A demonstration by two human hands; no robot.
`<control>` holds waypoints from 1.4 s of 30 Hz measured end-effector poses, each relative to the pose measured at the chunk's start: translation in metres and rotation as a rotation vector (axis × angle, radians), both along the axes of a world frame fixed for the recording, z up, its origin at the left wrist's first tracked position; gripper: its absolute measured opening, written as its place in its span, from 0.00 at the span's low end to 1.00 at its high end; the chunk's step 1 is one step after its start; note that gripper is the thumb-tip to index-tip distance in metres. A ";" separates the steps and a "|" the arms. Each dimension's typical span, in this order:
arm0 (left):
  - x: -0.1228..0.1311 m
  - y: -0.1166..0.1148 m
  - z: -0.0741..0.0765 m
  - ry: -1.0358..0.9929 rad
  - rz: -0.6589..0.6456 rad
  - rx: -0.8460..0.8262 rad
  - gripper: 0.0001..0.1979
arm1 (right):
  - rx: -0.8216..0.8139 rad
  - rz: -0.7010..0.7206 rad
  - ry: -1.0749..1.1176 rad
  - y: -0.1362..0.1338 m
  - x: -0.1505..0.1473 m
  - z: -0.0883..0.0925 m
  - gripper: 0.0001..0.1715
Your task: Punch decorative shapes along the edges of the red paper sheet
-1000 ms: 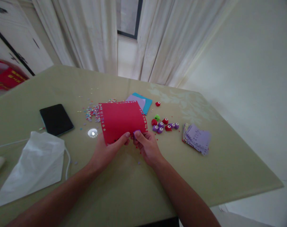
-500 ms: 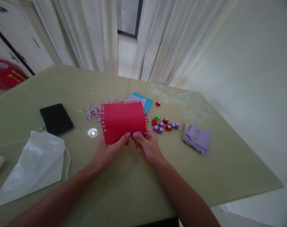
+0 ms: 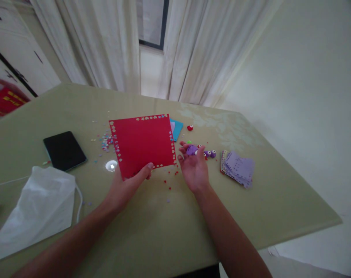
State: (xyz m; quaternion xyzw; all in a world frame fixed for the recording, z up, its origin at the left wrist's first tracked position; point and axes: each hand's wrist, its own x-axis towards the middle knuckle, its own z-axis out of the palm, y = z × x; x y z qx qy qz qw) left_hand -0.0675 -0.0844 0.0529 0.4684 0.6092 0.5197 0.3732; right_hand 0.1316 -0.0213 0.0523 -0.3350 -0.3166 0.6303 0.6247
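Note:
My left hand (image 3: pixel 129 189) grips the lower edge of a red paper sheet (image 3: pixel 143 144), thumb on top. Small punched shapes, such as stars and flowers, run along the sheet's edges. To its right, my right hand (image 3: pixel 194 172) is turned palm up, with a small purple craft punch (image 3: pixel 192 150) held at its fingers. Just beyond that hand lie several more small punches with eye-like tops, among them a purple punch (image 3: pixel 212 153); the hand hides part of the group. A red punch (image 3: pixel 190 127) sits apart, farther back.
Colourful paper confetti (image 3: pixel 106 143) lies left of the sheet. Blue paper (image 3: pixel 177 129) shows behind it. A stack of punched purple paper (image 3: pixel 239 168) is at the right. On the left are a black tablet or phone (image 3: pixel 64 150) and a white bag-like item (image 3: pixel 38 212).
My right hand has left the sheet's lower edge, moved right and turned palm up with the purple punch. The red sheet has flattened out and is held by my left hand alone.

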 end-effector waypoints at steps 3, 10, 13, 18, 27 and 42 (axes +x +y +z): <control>-0.004 0.004 0.000 0.035 -0.079 -0.019 0.15 | 0.055 0.095 -0.049 0.004 0.008 0.004 0.33; -0.014 0.012 -0.013 -0.044 -0.311 -0.026 0.14 | -0.005 0.037 -0.107 0.002 0.002 -0.006 0.30; -0.006 0.010 -0.018 -0.295 -0.209 -0.021 0.19 | -0.008 -0.033 -0.093 -0.002 -0.006 -0.009 0.29; 0.006 0.005 -0.022 -0.356 -0.146 -0.035 0.30 | 0.075 -0.086 -0.113 -0.013 -0.019 -0.011 0.28; -0.006 0.006 -0.010 -0.123 0.057 0.067 0.23 | 0.110 -0.038 -0.259 -0.015 -0.020 -0.015 0.23; 0.004 0.009 -0.019 -0.373 0.154 0.019 0.18 | 0.057 0.024 -0.399 -0.014 -0.018 -0.013 0.26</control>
